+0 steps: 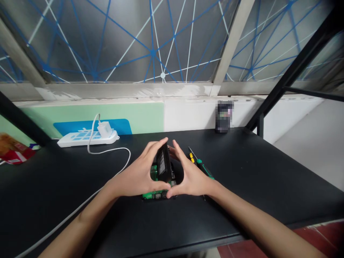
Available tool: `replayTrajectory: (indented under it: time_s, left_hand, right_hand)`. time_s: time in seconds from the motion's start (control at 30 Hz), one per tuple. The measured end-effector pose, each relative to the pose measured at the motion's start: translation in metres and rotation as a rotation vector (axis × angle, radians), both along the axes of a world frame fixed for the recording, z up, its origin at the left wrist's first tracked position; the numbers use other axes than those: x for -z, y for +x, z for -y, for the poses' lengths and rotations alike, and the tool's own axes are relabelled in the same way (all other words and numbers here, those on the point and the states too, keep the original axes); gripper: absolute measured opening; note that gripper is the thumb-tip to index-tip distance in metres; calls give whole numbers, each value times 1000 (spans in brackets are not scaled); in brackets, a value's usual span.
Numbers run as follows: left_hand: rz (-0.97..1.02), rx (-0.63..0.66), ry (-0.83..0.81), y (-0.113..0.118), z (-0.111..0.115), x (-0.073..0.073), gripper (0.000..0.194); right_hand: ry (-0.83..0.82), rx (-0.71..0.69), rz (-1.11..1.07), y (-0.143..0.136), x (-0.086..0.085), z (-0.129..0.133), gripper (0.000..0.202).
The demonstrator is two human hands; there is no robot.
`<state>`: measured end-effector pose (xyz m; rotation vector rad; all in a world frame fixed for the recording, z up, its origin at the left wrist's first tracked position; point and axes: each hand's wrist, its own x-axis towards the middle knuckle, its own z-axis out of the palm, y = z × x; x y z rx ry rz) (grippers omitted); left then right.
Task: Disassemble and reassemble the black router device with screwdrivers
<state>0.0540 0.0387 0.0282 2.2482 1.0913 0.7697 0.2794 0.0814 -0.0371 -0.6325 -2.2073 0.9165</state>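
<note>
A black rectangular part [164, 163] with a label on its side stands tilted on edge above a green circuit board [149, 195] on the black table. My left hand [137, 173] curves round its left side, thumb at the lower edge and fingertips at the top, gripping it. My right hand [192, 175] curves in from the right, its thumb tip by the lower edge and its fingers partly behind the part. Whether the right fingers hold it is hard to make out. Right of the hands lies a green and black screwdriver [205, 169], beside a small yellow-handled tool [191, 157].
A white power strip [80, 139] with a plugged-in charger [104, 129] sits at the back left, its white cable [77, 209] running forward across the table. A red and brown packet [16, 150] is at the far left. A dark blurred box [224, 117] stands against the wall.
</note>
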Motion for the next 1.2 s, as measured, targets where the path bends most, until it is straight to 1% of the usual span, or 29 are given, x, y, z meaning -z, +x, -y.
replayTrajectory:
  time_s: [0.13,0.3,0.37,0.47,0.53,0.6,0.63,0.7,0.8,0.87,0.97,1.03,1.1,1.17,1.2]
  left_hand:
    - [50,44,13,1,-1,1,106]
    - [68,63,-9,10,0,1,105]
    - [74,55,-25,12,-1,1,108]
    - [76,9,-60,10,-2,5,121]
    - [16,-17,-85,5,-2,8,129]
    - [-105,-37,-121,-2,-2,12,131]
    - [-190,-18,-143,-6,-1,14,131]
    - [-316,24,-120,-9,0,18,130]
    - [-391,30,-82,-9,2,22,124]
    - [-415,24,-58,-11,4,23,122]
    - [-473,-20,-56,-27,9,24,124]
    - [-461,-70,-72,-48,15,25,127]
    - [-435,-86,-73,-73,22,26,124]
    - [-448,-118,-96,-94,28,24,125]
    - [-449,-140,-107,-100,29,21,126]
  right_hand:
    - [-2,-57,1,-1,1,-3,158]
    - [-3,-61,-19,-3,-2,-4,153]
    - [4,-64,-35,-4,-3,-4,150]
    - [1,-48,-75,-2,-3,-4,145]
    - [-23,-1,-89,0,-5,-3,141]
    - [-53,63,-84,4,-7,-3,136]
    - [-66,95,-73,6,-9,-3,134]
    - [-77,139,-52,9,-11,-3,132]
    - [-56,160,-35,11,-11,-4,134]
    - [-25,164,-19,12,-10,-5,138]
    - [11,176,43,13,-9,-6,144]
    - [14,187,91,14,-10,-6,145]
    - [14,197,131,15,-11,-6,145]
    - [16,205,172,16,-13,-6,147]
    - [18,208,191,16,-13,-6,148]
